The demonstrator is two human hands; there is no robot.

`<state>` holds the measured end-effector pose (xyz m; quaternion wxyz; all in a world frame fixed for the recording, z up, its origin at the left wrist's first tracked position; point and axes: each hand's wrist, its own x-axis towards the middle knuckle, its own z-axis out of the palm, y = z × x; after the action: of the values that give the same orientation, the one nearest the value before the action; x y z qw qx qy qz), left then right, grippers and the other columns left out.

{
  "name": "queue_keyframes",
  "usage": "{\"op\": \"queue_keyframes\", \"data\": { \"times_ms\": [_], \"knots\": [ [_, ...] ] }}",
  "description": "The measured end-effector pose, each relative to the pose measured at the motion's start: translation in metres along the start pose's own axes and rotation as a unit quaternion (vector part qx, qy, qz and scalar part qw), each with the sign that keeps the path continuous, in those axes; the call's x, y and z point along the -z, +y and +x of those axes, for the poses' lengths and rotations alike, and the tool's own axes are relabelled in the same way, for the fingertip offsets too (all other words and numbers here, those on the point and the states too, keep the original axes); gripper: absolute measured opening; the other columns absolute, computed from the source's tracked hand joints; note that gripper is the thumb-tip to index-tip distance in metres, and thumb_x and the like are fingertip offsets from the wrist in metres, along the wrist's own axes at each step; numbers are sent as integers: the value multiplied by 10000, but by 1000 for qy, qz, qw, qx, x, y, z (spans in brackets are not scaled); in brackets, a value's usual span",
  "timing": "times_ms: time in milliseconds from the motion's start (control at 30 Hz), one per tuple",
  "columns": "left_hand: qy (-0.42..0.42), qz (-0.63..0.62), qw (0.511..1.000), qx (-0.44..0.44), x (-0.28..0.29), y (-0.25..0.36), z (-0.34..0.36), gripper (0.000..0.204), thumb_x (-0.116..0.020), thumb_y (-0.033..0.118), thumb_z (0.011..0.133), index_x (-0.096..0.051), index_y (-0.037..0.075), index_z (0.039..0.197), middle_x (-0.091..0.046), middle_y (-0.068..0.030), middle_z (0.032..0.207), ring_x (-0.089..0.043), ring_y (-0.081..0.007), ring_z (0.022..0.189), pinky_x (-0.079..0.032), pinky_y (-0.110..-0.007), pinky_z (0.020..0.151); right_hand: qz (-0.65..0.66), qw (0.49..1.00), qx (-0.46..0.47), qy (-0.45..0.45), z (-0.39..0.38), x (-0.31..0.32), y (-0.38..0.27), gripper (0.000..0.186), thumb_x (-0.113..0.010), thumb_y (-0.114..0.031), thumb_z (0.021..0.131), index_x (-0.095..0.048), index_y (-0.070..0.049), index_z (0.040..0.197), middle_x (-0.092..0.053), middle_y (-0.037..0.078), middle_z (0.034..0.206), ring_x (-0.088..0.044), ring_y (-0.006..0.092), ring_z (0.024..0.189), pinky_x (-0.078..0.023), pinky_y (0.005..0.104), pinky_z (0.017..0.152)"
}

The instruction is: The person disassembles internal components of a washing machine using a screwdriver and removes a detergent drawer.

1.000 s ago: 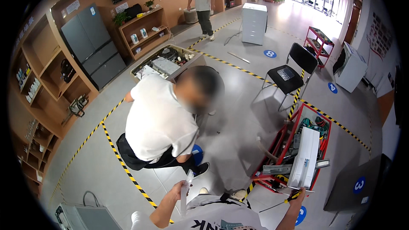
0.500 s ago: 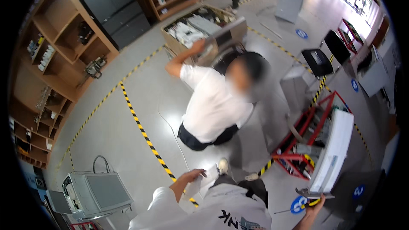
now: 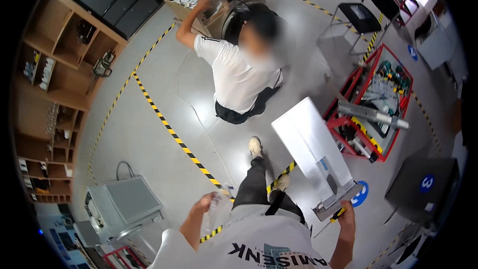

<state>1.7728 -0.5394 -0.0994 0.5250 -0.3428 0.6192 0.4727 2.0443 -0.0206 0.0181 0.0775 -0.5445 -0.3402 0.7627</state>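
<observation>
My left hand [image 3: 203,204] is closed on a translucent, pale strip of plastic [image 3: 214,215], held low at the left of my body. My right hand [image 3: 346,214] grips a yellow-and-black screwdriver [image 3: 336,215] together with the edge of a long white panel [image 3: 306,144], which has a grey metal bracket [image 3: 326,206] at its near end. The panel is tilted, reaching forward beside a red tool cart [image 3: 408,107], which holds drills, metal rails and assorted tools.
A co-worker [image 3: 234,82] crouches ahead at a front-loading washer [image 3: 199,20]. Black chair [image 3: 353,20] stands behind the cart; grey appliance [image 3: 124,199] is lower left, dark box [image 3: 418,179] right, wooden shelving [image 3: 47,119] far left. A cable [image 3: 191,109] runs along the taped floor.
I have stepped forward. The white panel has moved leftward off the cart with my right hand. The co-worker has turned toward the washer, raising an arm to its top.
</observation>
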Motion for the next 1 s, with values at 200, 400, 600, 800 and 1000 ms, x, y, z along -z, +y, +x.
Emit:
{"op": "queue_keyframes", "data": {
  "times_ms": [200, 400, 600, 800, 1000],
  "knots": [
    [1, 56, 998, 36, -9, -50, -23, 299, -423, 287, 962, -657, 101, 973, -542, 22, 699, -489, -99, 631, -414, -270, 592, -97, 990, -100, -4, 45, 14, 76, 580, -617, -129, 704, -411, -49, 1240, -532, 74, 865, -520, 181, 604, -442, 297, 470],
    [19, 221, 970, 98, -41, -42, 25, 356, -472, 385, 936, -671, 96, 875, -526, -13, 564, -407, -111, 440, -345, -263, 450, -181, 979, -79, 41, 159, 48, 184, 654, -636, -108, 711, -346, -122, 1297, -550, 87, 731, -525, 181, 504, -414, 303, 382],
    [29, 345, 934, 86, -69, -25, 89, 343, -488, 385, 935, -650, 88, 877, -513, -21, 653, -461, -123, 571, -366, -282, 517, -191, 973, -82, 95, 294, 67, 289, 911, -647, -91, 733, -74, -140, 1440, -552, 80, 650, -529, 152, 484, -395, 281, 347],
    [81, 268, 950, 136, -42, -15, 112, 346, -458, 363, 953, -645, 80, 885, -525, -20, 610, -476, -117, 553, -356, -276, 499, -205, 969, -26, 135, 388, 56, 337, 704, -650, -75, 691, -286, -72, 1294, -554, 86, 715, -529, 153, 493, -392, 272, 341],
    [144, 267, 939, 159, -21, -2, 127, 358, -441, 365, 957, -647, 76, 917, -544, -37, 616, -492, -124, 554, -364, -277, 515, -208, 968, -92, 107, 451, 63, 385, 1062, -657, -101, 652, 1, -120, 1485, -563, 173, 1163, -579, 201, 639, -439, 292, 437]
  ]
}}
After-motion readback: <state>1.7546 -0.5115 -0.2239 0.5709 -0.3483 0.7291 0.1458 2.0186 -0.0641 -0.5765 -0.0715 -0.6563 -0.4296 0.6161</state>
